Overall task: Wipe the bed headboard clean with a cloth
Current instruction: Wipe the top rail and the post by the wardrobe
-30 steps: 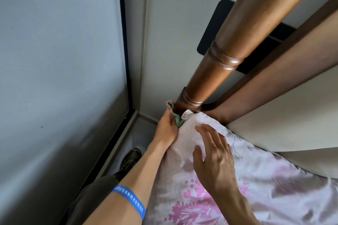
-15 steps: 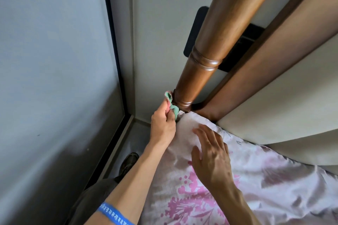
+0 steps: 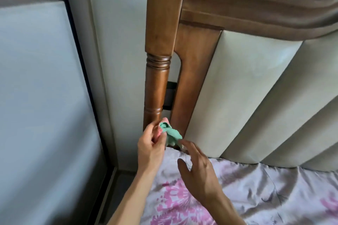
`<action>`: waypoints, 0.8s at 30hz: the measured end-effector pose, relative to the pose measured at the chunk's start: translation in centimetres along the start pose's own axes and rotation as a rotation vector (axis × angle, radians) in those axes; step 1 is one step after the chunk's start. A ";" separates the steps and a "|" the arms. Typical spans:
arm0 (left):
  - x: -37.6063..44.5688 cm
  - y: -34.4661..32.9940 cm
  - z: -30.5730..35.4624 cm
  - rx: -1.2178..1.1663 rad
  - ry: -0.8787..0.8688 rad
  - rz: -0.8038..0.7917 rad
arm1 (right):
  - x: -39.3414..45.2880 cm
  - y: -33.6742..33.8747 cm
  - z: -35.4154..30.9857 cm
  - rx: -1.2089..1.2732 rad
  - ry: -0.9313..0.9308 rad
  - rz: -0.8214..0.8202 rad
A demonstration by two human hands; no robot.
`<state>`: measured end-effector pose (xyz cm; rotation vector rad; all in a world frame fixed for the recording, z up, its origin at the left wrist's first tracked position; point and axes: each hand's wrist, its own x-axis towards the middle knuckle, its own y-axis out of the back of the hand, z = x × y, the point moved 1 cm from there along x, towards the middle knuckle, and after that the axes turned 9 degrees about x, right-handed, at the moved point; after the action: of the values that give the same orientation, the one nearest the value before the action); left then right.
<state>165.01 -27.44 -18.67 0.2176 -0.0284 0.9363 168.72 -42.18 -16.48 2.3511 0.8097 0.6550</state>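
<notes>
The headboard has a turned brown wooden post, a wooden frame piece and cream padded panels. My left hand grips a bunched green and pink cloth at the foot of the post. My right hand hovers just right of the cloth above the bedding, fingers spread and relaxed, fingertips close to the cloth's lower end.
A floral pink and white bedspread covers the bed at the lower right. A pale wall and a dark-framed panel stand to the left, with a narrow floor gap beside the bed.
The view has tilted up, showing more of the headboard. My left hand drew the cloth back off the post's base. My right hand lifted off the bedspread toward the cloth.
</notes>
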 end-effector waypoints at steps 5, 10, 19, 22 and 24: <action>-0.4 -1.5 9.2 -0.075 -0.146 -0.031 | 2.6 4.5 -4.9 0.058 0.189 0.202; -1.2 -3.0 16.8 -0.255 -0.183 -0.255 | 4.8 9.7 -6.7 0.088 0.186 0.322; 1.6 -6.5 20.7 -0.161 -0.539 -0.354 | 9.4 14.6 -5.9 0.137 0.162 0.746; 4.1 -8.2 24.0 -0.003 -0.790 -0.226 | 12.4 16.9 -7.1 0.059 0.229 0.931; 5.9 -9.3 26.5 0.046 -0.983 -0.178 | 14.2 18.9 -7.6 -0.047 0.304 1.069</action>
<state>177.82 -33.30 6.30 0.6951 -0.8793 0.5790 181.53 -42.52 4.86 2.5467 -0.4556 1.4377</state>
